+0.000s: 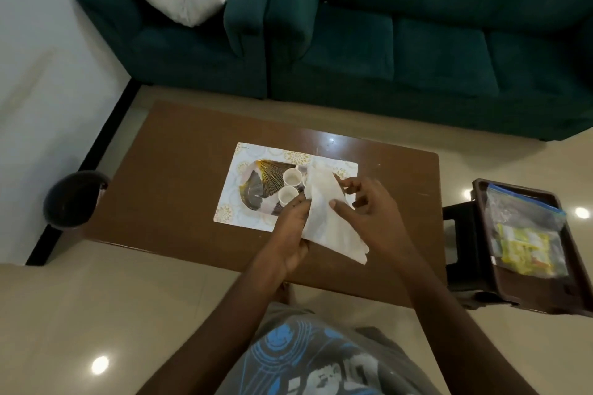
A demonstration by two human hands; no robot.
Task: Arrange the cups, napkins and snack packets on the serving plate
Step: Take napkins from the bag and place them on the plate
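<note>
both hands (pixel 324 221) hold napkin (pixel 324 218); plate (pixel 256 186) holds cups (pixel 292 176).

surface: brown wooden table (pixel 167 170) | directly on it: pale patterned placemat (pixel 237 199) near centre | on the mat: serving plate (pixel 256 191) | 3 o'clock of table: dark stool (pixel 462 253) on tiled floor (pixel 96 314), carrying brown tray (pixel 513 285)

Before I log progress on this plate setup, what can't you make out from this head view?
- Right part of the serving plate: covered by the napkin and both hands, left hand, right hand.
- Any third cup: only two cups show clearly.
- Snack packets in the bag: labels too small.
- Brown tray: cut off by the right edge.
</note>
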